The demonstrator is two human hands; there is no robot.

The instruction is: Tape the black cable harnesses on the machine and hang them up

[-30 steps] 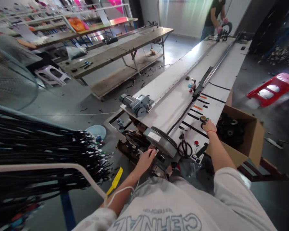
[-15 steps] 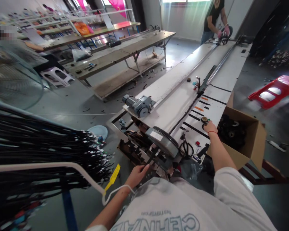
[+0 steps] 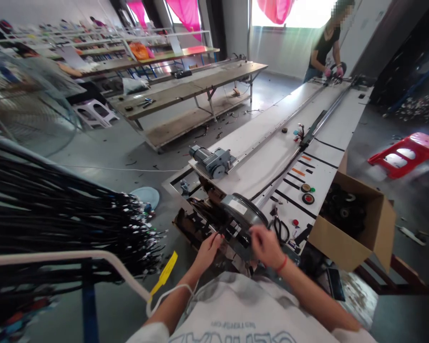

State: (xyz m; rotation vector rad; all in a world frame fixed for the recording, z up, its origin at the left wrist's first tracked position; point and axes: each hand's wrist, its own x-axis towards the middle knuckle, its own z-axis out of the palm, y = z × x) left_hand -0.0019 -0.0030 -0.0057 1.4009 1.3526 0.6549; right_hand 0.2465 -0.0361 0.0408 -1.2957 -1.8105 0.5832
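My left hand (image 3: 208, 247) pinches a thin black cable (image 3: 204, 208) at the near end of a long white table (image 3: 271, 152). That cable runs under a grey wheel-shaped machine (image 3: 241, 212) mounted at the table's end. My right hand (image 3: 266, 244) sits just right of the left one, against the machine's dark bracket. Its fingers are curled and blurred, so what they grip is unclear. Black scissors (image 3: 280, 229) lie just beyond my right hand. Two tape rolls (image 3: 306, 193) rest further up the table.
A thick bundle of black cables (image 3: 57, 214) hangs over a white rail (image 3: 93, 257) on my left, with a yellow tag (image 3: 163, 275). An open cardboard box (image 3: 372, 238) of black rolls stands right. A grey motor (image 3: 212, 162) sits on the table. A co-worker (image 3: 323, 47) stands at its far end.
My right hand left the tape rolls and came back to the machine beside my left hand. The left hand stayed low at the cable. My view tilted up slightly.
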